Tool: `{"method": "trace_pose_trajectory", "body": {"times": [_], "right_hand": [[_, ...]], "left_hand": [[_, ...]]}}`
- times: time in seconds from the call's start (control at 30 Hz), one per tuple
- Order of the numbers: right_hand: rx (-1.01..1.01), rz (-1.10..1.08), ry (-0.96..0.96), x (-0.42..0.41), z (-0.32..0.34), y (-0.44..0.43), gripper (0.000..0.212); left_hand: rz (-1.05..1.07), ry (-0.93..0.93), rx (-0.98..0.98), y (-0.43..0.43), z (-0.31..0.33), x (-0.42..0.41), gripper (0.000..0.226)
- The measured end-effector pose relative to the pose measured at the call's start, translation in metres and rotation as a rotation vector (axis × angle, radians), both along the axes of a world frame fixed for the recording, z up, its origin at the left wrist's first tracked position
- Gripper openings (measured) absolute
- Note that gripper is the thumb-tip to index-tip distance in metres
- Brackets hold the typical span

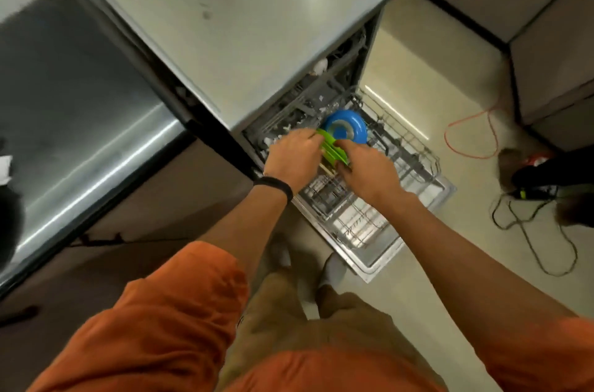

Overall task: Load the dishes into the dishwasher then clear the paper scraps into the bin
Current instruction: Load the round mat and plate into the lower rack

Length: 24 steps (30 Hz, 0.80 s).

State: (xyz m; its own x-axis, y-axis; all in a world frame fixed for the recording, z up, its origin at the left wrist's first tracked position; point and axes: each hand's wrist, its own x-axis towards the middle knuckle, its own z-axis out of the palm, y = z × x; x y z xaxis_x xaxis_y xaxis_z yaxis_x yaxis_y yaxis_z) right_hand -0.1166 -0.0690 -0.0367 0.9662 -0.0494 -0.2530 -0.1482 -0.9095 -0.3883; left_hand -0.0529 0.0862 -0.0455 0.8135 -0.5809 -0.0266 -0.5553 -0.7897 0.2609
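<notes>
The dishwasher's lower rack (408, 147) is pulled out over the open door (379, 266). A blue bowl (348, 126) stands on edge in the rack. Just in front of it stand green plates (332, 150) on edge. My left hand (294, 157) grips the green plates from the left, fingers curled over their rim. My right hand (366, 170) holds them from the right, fingers on the near edge. Both hands are over the rack's middle. The plates' lower parts are hidden by my hands.
The grey dishwasher top (257, 22) lies behind the rack. A steel counter (74, 109) runs on the left. An orange cable (469, 134) and a dark cable (540, 247) lie on the floor to the right, near a black and red object (540, 173).
</notes>
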Motion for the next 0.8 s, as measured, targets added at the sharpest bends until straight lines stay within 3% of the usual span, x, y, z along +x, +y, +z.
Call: {"method": "trace_pose_trajectory", "body": {"times": [0.3,0.5,0.63,0.8], "right_hand": [[0.089,0.246,-0.203,0.026,0.063,0.094,0.037],[0.114,0.507,-0.337,0.044,0.087,0.234,0.039],[0.114,0.668,-0.365,0.041,0.096,0.333,0.041],[0.092,0.856,-0.390,0.042,0.105,0.450,0.040]], "left_hand": [[0.275,-0.233,-0.168,0.125,0.064,-0.029,0.027],[0.523,-0.368,-0.144,0.273,0.082,-0.056,0.024],[0.663,-0.393,-0.128,0.374,0.093,-0.078,0.034],[0.818,-0.412,-0.081,0.478,0.102,-0.106,0.027]]}}
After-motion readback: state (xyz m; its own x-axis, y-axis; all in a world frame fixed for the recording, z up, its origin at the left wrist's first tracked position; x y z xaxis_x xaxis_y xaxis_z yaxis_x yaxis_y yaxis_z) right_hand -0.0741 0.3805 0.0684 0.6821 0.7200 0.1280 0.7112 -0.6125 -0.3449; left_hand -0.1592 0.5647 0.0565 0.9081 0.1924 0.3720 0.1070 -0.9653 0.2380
